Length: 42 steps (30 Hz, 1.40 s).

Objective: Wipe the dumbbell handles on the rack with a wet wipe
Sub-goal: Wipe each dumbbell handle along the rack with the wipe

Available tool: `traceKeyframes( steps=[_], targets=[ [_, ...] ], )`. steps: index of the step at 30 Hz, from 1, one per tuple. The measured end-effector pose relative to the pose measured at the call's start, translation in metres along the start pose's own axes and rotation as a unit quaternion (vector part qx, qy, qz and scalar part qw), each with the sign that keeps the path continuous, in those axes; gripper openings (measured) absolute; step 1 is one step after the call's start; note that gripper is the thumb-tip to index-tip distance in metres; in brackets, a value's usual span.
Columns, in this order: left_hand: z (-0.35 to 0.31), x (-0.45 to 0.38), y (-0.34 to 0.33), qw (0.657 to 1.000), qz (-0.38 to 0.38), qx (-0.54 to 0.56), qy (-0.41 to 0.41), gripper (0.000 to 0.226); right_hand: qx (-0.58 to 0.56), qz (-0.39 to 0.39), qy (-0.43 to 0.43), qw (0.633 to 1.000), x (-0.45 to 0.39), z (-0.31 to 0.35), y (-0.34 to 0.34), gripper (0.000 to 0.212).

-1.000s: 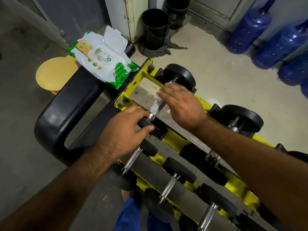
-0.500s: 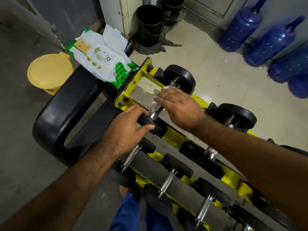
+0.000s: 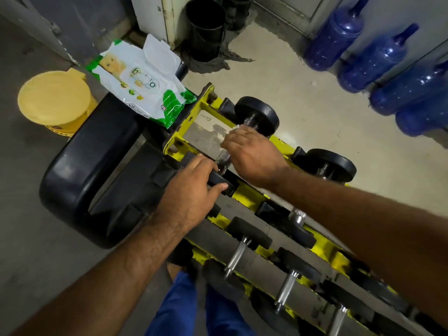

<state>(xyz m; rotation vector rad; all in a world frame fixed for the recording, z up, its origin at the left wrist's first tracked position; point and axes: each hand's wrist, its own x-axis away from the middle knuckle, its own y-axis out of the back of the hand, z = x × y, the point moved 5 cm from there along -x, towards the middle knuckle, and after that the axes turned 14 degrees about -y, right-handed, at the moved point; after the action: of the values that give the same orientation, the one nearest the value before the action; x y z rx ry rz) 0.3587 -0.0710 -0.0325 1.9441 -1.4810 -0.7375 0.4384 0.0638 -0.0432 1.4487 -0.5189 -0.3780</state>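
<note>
A yellow dumbbell rack [image 3: 244, 194] holds several black dumbbells with chrome handles. My right hand [image 3: 252, 154] curls over the knurled handle [image 3: 223, 157] of the top-left dumbbell, and a bit of white wet wipe [image 3: 238, 127] shows at my fingertips near the far black weight [image 3: 258, 115]. My left hand [image 3: 191, 192] grips that dumbbell's near black end [image 3: 223, 184], thumb along its edge. The open wipes pack [image 3: 143, 83], white and green, lies on a black padded bench just left of the rack.
The black padded bench [image 3: 80, 170] stands left of the rack. A yellow round stool [image 3: 54, 99] is further left. Black bins [image 3: 206, 27] and several blue water jugs [image 3: 373, 59] line the back wall. My blue trouser legs [image 3: 179, 309] are below.
My right hand has slid along the handle toward the far weight and back a little, with the wipe under it. My left hand has kept its grip on the near end.
</note>
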Motion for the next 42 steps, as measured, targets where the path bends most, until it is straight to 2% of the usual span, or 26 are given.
traceKeyframes(
  steps=[4, 8, 11, 13, 16, 17, 21, 24, 26, 28, 30, 34, 35, 38, 39, 42],
  targets=[
    [0.001, 0.001, -0.001, 1.000, -0.001, 0.004, 0.002, 0.032, 0.019, -0.010, -0.056, 0.998, -0.010, -0.013, 0.015, 0.036],
    [0.007, -0.001, 0.005, 0.998, 0.003, 0.055, 0.015, 0.032, 0.013, 0.052, 0.040, 0.998, 0.004, 0.008, 0.006, 0.035],
    [0.014, -0.007, 0.016, 0.996, 0.008, 0.085, 0.021, 0.035, 0.020, 0.022, -0.025, 0.999, -0.011, -0.015, 0.018, 0.035],
    [0.019, -0.010, 0.020, 0.995, 0.013, 0.093, 0.031, 0.032, 0.022, 0.026, -0.050, 0.998, -0.013, -0.007, 0.018, 0.036],
    [0.019, -0.011, 0.019, 0.995, 0.022, 0.091, 0.032, 0.030, 0.011, 0.081, 0.032, 0.996, 0.002, 0.016, 0.007, 0.040],
    [0.017, -0.010, 0.018, 0.996, 0.022, 0.086, 0.029, 0.030, 0.009, 0.082, 0.034, 0.996, 0.003, 0.012, 0.009, 0.042],
    [0.011, -0.008, 0.017, 0.995, 0.018, 0.089, 0.032, 0.030, 0.009, 0.027, -0.074, 0.997, -0.004, -0.007, 0.013, 0.040],
    [0.009, -0.007, 0.016, 0.995, 0.011, 0.094, 0.032, 0.032, -0.014, 0.078, 0.019, 0.997, 0.007, 0.021, 0.001, 0.031],
    [0.007, -0.002, 0.015, 0.993, -0.013, 0.109, 0.040, 0.033, -0.018, 0.104, 0.059, 0.993, 0.007, 0.020, 0.008, 0.037],
    [0.008, 0.002, 0.013, 0.990, -0.037, 0.125, 0.048, 0.034, -0.008, 0.080, 0.016, 0.997, -0.004, 0.003, 0.017, 0.052],
    [0.010, 0.004, 0.011, 0.988, -0.048, 0.138, 0.046, 0.034, 0.000, 0.058, -0.027, 0.998, -0.008, 0.002, 0.018, 0.056],
    [0.010, 0.004, 0.009, 0.989, -0.046, 0.133, 0.039, 0.034, -0.012, 0.112, 0.073, 0.991, 0.008, 0.019, 0.004, 0.041],
    [0.010, 0.004, 0.009, 0.989, -0.046, 0.132, 0.040, 0.034, -0.002, 0.098, 0.061, 0.993, 0.002, 0.009, 0.008, 0.039],
    [0.012, 0.003, 0.008, 0.989, -0.041, 0.135, 0.041, 0.034, 0.051, 0.042, -0.052, 0.996, -0.015, -0.010, 0.020, 0.032],
    [0.013, 0.003, 0.009, 0.990, -0.037, 0.132, 0.041, 0.034, 0.064, 0.052, -0.057, 0.995, -0.015, -0.005, 0.018, 0.033],
    [0.010, 0.002, 0.009, 0.991, -0.022, 0.122, 0.039, 0.033, 0.046, 0.106, 0.019, 0.993, -0.006, 0.017, 0.012, 0.034]
  ],
)
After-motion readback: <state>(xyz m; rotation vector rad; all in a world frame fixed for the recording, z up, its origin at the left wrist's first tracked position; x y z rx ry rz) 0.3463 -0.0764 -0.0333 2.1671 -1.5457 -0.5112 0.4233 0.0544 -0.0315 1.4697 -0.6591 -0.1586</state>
